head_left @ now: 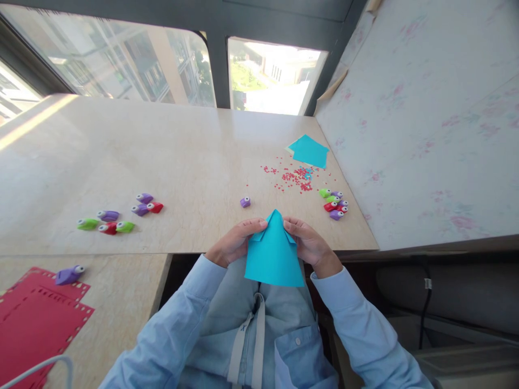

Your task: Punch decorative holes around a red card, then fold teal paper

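A blue sheet of paper is held up above my lap, just past the table's front edge. Its top narrows to a point, and small folded flaps show on both sides. My left hand pinches the upper left edge with the thumb on top. On the opposite edge, my right hand grips the paper in the same way. Beyond the paper's tip, a small purple craft punch stands alone on the table.
Red confetti lies scattered before a stack of blue paper at the back right. Several coloured punches cluster near the wall; more punches sit on the left. Punched red paper lies on the lower left surface with a purple punch.
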Motion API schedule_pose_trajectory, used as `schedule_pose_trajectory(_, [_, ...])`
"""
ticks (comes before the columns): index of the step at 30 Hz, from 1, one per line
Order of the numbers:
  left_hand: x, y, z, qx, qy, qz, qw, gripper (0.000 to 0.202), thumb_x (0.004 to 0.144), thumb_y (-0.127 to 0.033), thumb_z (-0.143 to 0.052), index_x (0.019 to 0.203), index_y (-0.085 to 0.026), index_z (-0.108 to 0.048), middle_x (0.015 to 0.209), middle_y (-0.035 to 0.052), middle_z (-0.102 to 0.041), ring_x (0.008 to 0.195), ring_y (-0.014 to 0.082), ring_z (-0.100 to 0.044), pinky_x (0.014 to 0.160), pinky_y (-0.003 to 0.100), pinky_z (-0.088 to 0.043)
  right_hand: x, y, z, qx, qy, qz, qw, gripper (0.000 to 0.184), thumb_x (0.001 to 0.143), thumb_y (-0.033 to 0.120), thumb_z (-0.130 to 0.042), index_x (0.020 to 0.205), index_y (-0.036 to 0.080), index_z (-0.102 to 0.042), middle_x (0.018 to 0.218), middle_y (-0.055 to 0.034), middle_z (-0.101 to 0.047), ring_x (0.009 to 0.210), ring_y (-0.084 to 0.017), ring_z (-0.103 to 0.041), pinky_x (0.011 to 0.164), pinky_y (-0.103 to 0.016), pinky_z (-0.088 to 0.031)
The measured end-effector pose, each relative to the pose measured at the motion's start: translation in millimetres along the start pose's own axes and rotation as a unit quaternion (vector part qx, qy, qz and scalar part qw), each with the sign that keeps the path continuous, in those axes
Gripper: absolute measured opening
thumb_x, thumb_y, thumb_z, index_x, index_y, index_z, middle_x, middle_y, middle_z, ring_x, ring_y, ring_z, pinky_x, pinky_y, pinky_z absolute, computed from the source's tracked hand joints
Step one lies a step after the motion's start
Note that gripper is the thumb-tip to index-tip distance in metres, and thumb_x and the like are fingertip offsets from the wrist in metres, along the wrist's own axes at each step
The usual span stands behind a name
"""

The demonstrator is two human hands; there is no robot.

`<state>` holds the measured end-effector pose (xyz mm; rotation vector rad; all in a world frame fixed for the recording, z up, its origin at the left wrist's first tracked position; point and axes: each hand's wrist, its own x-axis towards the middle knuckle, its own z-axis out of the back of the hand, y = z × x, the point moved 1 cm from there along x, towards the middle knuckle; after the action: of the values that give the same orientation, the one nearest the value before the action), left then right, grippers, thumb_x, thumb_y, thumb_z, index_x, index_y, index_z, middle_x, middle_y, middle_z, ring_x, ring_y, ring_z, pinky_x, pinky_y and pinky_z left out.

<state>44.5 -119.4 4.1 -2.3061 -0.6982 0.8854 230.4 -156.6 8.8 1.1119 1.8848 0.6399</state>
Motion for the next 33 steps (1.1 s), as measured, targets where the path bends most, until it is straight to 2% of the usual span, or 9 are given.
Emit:
schedule_pose_trajectory(6, [-3,-5,-0.5,0.07,0.003,0.0,0.998,0.04,0.069,-0.046,-0.082,0.085,-0.014,-0.065,0.075,0.0014,-0.061,0.065,0.0121,-0.053,0.062,0.026,-0.043,-2,0,1,-0.056,-0.039,0.023,0.997,0.035,0.066,0.044,-0.087,0.076,0.018,-0.067,0.058,0.0068,-0.051,0.051,-0.008,-0.038,0.048,-0.02,-0.03])
schedule_pose_trajectory(9, [-6,-8,-1.6,0.168,-0.041,-0.043,0.984,0.041,0.069,-0.05,-0.079,0.08,-0.014,-0.063,0.07,-0.0008,-0.057,0.061,0.0102,-0.049,0.056,0.022,-0.037,-3,2,3,-0.131,-0.067,0.064,0.987,0.033,0.069,0.045,-0.084,0.079,0.018,-0.069,0.061,0.0055,-0.054,0.052,-0.008,-0.039,0.048,-0.021,-0.03])
schedule_pose_trajectory(12, [-9,-12,-4.2,0.279,-0.08,-0.093,0.952,0.041,0.071,-0.053,-0.075,0.072,-0.014,-0.061,0.063,-0.0027,-0.05,0.058,0.0091,-0.043,0.051,0.021,-0.03,-3,4,5,-0.227,-0.092,0.122,0.962,0.031,0.072,0.046,-0.08,0.08,0.017,-0.071,0.068,0.0024,-0.06,0.059,-0.01,-0.047,0.054,-0.023,-0.035])
schedule_pose_trajectory(16, [-13,-16,-5.5,0.36,-0.08,-0.122,0.921,0.043,0.075,-0.055,-0.07,0.066,-0.014,-0.06,0.061,-0.0028,-0.047,0.056,0.009,-0.04,0.049,0.022,-0.027,-3,4,7,-0.308,-0.113,0.178,0.928,0.028,0.076,0.045,-0.076,0.082,0.018,-0.071,0.075,-0.0004,-0.065,0.067,-0.013,-0.053,0.059,-0.025,-0.04])
schedule_pose_trajectory(21, [-14,-19,1.8,0.35,-0.058,-0.142,0.924,0.04,0.075,-0.053,-0.072,0.074,-0.014,-0.067,0.067,-0.0004,-0.057,0.061,0.0103,-0.048,0.053,0.022,-0.034,-12,10,4,-0.375,-0.143,0.216,0.89,0.024,0.081,0.043,-0.072,0.082,0.018,-0.071,0.074,-0.001,-0.066,0.065,-0.014,-0.055,0.058,-0.025,-0.042])
schedule_pose_trajectory(27, [-17,-18,2.5,0.378,-0.099,-0.166,0.906,0.031,0.075,-0.044,-0.073,0.077,-0.014,-0.069,0.071,0.0033,-0.066,0.066,0.0143,-0.057,0.057,0.024,-0.042,-24,16,-7,-0.466,-0.193,0.26,0.824,0.017,0.085,0.035,-0.066,0.081,0.019,-0.07,0.076,-0.0022,-0.07,0.064,-0.015,-0.06,0.059,-0.026,-0.046])
schedule_pose_trajectory(29, [-19,-14,-3.1,0.413,-0.143,-0.2,0.877,0.025,0.078,-0.039,-0.069,0.075,-0.015,-0.067,0.069,0.0031,-0.066,0.064,0.0145,-0.058,0.057,0.025,-0.043,-24,12,-12,-0.505,-0.212,0.283,0.787,0.015,0.087,0.031,-0.063,0.081,0.019,-0.069,0.077,-0.0029,-0.07,0.064,-0.015,-0.061,0.06,-0.026,-0.046])
schedule_pose_trajectory(30, [-20,-12,-7.0,0.439,-0.167,-0.224,0.854,0.021,0.08,-0.036,-0.067,0.075,-0.015,-0.067,0.069,0.003,-0.066,0.063,0.0145,-0.058,0.057,0.025,-0.043,-24,10,-14,-0.524,-0.227,0.295,0.766,0.014,0.088,0.029,-0.062,0.081,0.018,-0.069,0.077,-0.0032,-0.069,0.065,-0.015,-0.061,0.06,-0.027,-0.046])
schedule_pose_trajectory(33, [-23,0,-20.7,0.534,-0.221,-0.306,0.756,0.013,0.084,-0.027,-0.062,0.075,-0.018,-0.065,0.071,0.0025,-0.066,0.065,0.0144,-0.058,0.062,0.027,-0.045,-22,2,-21,-0.56,-0.265,0.327,0.714,0.013,0.089,0.026,-0.059,0.082,0.019,-0.067,0.078,-0.0042,-0.067,0.066,-0.016,-0.06,0.061,-0.028,-0.046])
